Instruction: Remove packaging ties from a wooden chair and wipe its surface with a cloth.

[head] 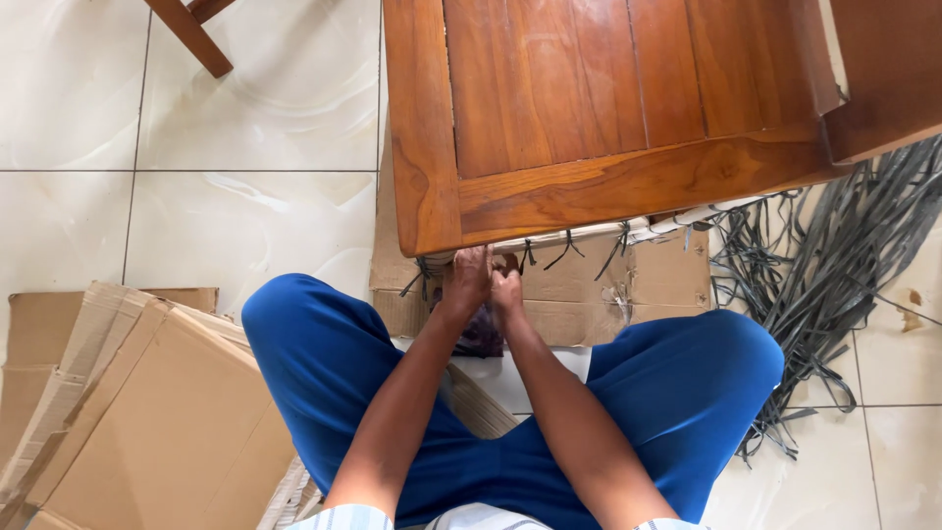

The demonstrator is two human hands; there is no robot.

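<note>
I sit on the floor in blue trousers with both arms stretched forward. My left hand (469,278) and my right hand (506,291) are pressed together under the near edge of a brown wooden chair seat (599,186). Both hands have their fingers curled at the white woven edge (589,233) below the frame, where dark strands (564,250) hang down. What exactly each hand grips is hidden by the fingers. A dark object (483,334) lies on the floor just behind my hands.
A pile of dark grey flat strips (834,265) lies on the tiles at right. Flattened cardboard (628,290) lies under the chair. Folded cardboard boxes (128,412) are stacked at lower left. A wooden furniture leg (191,34) stands at top left.
</note>
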